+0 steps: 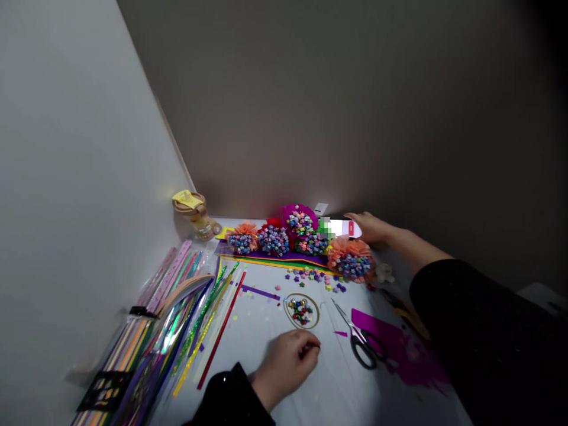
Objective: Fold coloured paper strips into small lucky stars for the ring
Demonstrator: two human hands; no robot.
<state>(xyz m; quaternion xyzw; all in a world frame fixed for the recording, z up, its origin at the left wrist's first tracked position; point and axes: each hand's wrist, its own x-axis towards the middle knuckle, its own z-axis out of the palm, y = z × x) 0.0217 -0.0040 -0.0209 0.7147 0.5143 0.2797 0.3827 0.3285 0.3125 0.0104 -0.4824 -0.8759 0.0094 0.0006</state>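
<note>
At the back of the table, my right hand (373, 229) is closed around the right end of a phone (341, 228) with a lit screen. Paper flowers filled with tiny folded stars, such as an orange one (352, 260) and a magenta one (300, 220), stand close to the phone. My left hand (288, 362) rests near the front with its fingers curled together; whatever they may hold is hidden. Just beyond it lies a ring (318, 316) with small shiny bells (300, 310) inside. Loose paper stars (315, 275) are scattered between ring and flowers.
Scissors (359, 340) lie beside magenta paper (399, 346) on the right. Paper strips, including a red one (222, 331), and packs of strips (128, 355) cover the left side. A lidded cup (193, 207) stands in the back corner near a wall (89, 148).
</note>
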